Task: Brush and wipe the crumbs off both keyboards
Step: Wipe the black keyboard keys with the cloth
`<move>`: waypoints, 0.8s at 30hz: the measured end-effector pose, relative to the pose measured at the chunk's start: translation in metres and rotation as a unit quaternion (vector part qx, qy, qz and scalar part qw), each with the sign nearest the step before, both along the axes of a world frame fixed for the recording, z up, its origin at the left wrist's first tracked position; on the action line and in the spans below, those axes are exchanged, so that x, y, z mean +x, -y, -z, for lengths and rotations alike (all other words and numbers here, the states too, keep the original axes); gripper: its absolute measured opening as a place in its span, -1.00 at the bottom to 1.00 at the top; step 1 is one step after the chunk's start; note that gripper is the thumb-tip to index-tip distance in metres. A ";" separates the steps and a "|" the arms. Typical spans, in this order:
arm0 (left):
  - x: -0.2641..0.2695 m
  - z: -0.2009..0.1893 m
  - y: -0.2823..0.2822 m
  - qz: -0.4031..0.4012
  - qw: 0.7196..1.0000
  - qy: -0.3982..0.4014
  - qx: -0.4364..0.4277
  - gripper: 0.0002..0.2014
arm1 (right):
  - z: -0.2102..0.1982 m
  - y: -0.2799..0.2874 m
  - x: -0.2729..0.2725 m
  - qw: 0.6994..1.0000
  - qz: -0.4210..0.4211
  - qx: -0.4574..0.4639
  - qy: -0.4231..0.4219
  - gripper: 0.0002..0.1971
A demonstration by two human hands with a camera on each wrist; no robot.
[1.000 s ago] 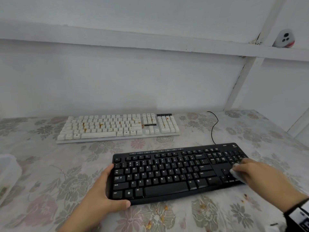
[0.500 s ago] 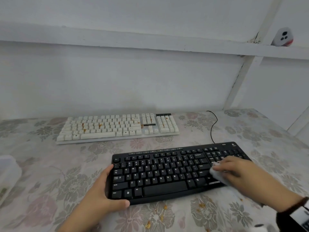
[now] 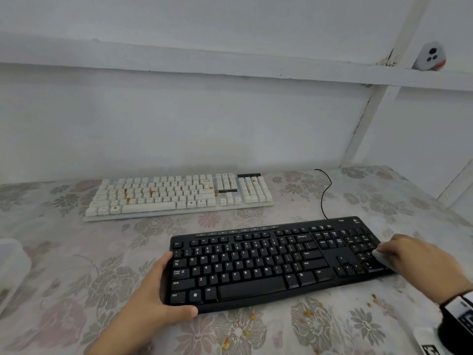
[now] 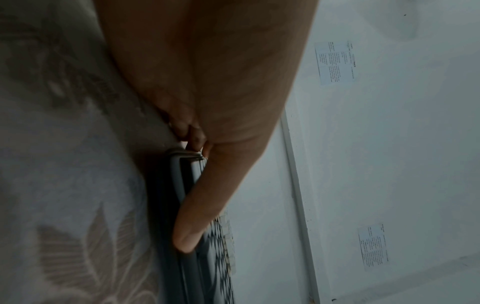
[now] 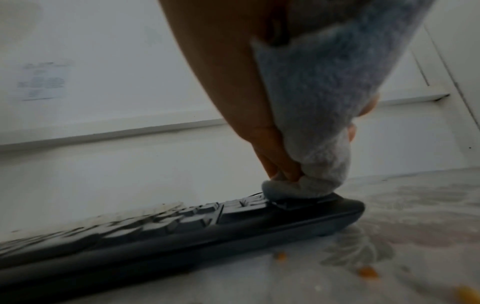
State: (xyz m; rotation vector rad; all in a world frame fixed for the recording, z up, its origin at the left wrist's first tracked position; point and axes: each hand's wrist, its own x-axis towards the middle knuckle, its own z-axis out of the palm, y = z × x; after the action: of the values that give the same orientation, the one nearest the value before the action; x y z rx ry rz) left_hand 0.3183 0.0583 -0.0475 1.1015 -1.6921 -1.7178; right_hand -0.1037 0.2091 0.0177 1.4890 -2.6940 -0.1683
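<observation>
At the bench's near edge lies the black keyboard (image 3: 276, 262); the right hand (image 3: 419, 257) pinches a cloth (image 3: 381, 260) on its 3 o'clock end, the left hand (image 3: 163, 301) clamps its 9 o'clock corner. Wiped crumbs (image 3: 308, 313) may scatter; the white keyboard (image 3: 179, 196) at 11 o'clock remains dirty.

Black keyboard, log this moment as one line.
left hand grips black keyboard | right hand wipes numpad with cloth | white keyboard crumbed
</observation>
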 end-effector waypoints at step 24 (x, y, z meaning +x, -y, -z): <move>0.000 -0.004 -0.001 -0.014 0.998 0.045 -0.037 0.13 | -0.021 0.017 0.041 0.990 -0.026 -0.074 0.119 -0.78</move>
State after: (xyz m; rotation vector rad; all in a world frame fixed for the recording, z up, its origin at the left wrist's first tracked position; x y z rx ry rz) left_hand 0.3180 0.0595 -0.0438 1.1784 -1.7705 -1.5975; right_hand -0.0632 0.1918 0.0382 1.6262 -2.7673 0.2209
